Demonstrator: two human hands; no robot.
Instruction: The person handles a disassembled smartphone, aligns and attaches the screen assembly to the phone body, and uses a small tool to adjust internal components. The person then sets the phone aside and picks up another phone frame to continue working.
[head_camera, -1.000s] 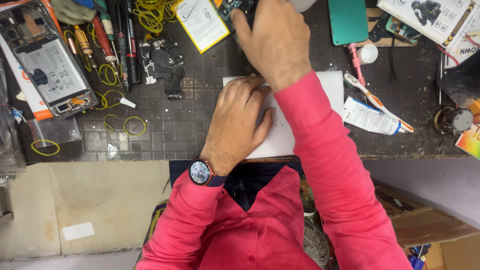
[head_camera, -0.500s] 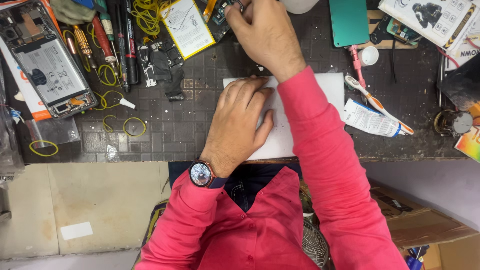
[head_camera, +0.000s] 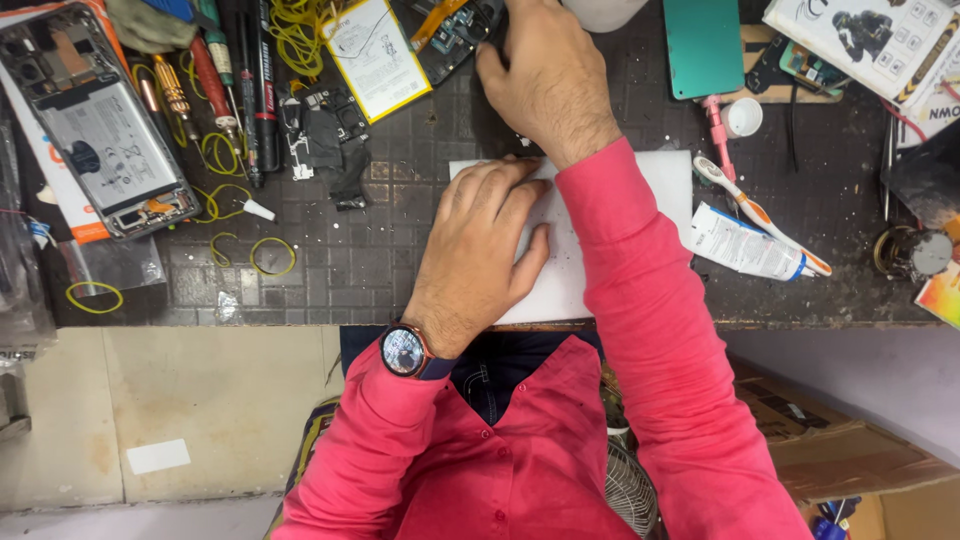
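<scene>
Far left on the dark bench mat I log an opened phone lying back-off, with loose yellow rubber bands below it and a row of screwdrivers just to its right. Next comes a flat battery with a yellow edge, near a small black bracket piece. Centre: the left hand lies palm down on the white foam pad, fingers spread and flat, gripping nothing that I can see, only pressing the pad to the bench; a round watch sits on that wrist. Above it the right hand reaches across to the dark phone board at the top edge, fingertips curled onto it; whether they pinch it or merely touch it I cannot tell, since the knuckles hide the contact. My judgement: to do this reach well, keep the left palm steady so the pad does not slide, take the board by its edges and not by the orange flex strip, and lift it clear of the battery beside it. Right of the pad lie a toothbrush across a white tube, and a teal phone cover higher up.
</scene>
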